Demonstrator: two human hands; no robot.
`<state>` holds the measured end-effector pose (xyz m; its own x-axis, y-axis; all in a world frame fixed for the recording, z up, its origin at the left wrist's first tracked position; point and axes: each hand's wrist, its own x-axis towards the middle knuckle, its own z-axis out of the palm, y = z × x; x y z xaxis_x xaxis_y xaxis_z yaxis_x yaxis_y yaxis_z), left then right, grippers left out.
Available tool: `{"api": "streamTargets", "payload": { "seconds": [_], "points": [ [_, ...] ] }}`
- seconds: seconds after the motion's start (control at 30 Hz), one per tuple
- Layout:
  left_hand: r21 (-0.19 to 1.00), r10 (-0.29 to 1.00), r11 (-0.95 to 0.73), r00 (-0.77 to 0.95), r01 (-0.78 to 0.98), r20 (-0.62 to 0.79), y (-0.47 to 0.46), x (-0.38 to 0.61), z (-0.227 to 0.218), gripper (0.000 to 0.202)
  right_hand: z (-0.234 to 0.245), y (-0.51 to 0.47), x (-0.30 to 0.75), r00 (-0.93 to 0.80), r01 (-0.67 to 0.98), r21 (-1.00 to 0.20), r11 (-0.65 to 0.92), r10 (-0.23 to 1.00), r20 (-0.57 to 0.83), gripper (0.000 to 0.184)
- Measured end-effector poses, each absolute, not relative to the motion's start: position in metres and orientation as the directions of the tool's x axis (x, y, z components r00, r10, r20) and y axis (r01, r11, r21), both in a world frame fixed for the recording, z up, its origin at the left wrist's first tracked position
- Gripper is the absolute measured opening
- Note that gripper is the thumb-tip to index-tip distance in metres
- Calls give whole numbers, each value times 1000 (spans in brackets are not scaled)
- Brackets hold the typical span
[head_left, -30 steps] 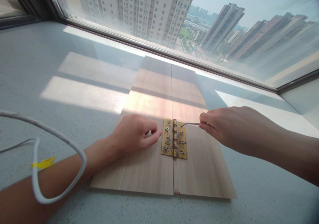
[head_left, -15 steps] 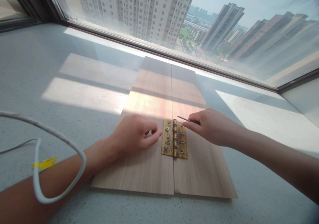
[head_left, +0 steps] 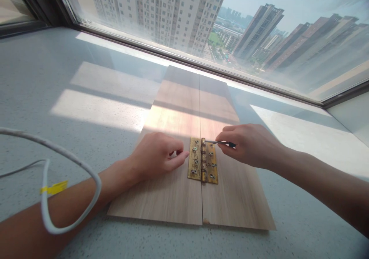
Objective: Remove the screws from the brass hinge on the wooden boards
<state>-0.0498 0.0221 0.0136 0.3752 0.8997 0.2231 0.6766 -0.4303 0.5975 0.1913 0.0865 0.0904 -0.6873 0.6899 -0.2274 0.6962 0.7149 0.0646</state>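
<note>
Two wood-grain boards (head_left: 178, 201) lie side by side with a narrow seam between them. Across the seam sits a worn brass hinge (head_left: 203, 161), its barrel along the joint and several screws standing in its holes. My left hand (head_left: 158, 153) rests on the left board, fingers curled and thumb bent in, with its fingertips at the hinge's left edge. Nothing shows in it. In a pinch grip, my right hand (head_left: 245, 141) holds a slim metal tool with a dark end (head_left: 211, 141). The tool lies nearly level over the hinge's upper right part; its exact kind is unclear.
The boards lie on a pale speckled sill (head_left: 72, 143) with sunlit patches. A white cable (head_left: 66, 153) with a yellow tag (head_left: 54, 188) loops over my left forearm. Beyond the boards runs the window frame (head_left: 161, 53), with tall buildings outside.
My right hand has turned and shifted slightly to the right. The tool has dropped lower and flatter toward the top right screw. My left hand stays nearly still.
</note>
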Motion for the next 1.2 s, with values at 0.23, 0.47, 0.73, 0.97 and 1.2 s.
{"api": "streamTargets", "payload": {
  "seconds": [0.23,0.47,0.73,0.97,1.2],
  "points": [
    [588,891,-449,381,672,246,22,-50,12,34,81,103,214,-358,916,-253,310,918,-170,32],
    [587,892,-446,390,676,229,22,-51,12,34,55,102,235,-277,929,-277,245,957,-83,39],
    [568,881,-471,392,675,265,21,-51,11,34,41,96,238,-230,914,-350,207,973,-24,41],
    [561,875,-483,395,673,279,21,-51,12,34,78,87,238,-184,866,-486,120,979,-85,35],
    [552,868,-495,402,671,291,22,-50,11,35,120,56,198,-369,919,-244,311,895,-251,26]
  ]
}}
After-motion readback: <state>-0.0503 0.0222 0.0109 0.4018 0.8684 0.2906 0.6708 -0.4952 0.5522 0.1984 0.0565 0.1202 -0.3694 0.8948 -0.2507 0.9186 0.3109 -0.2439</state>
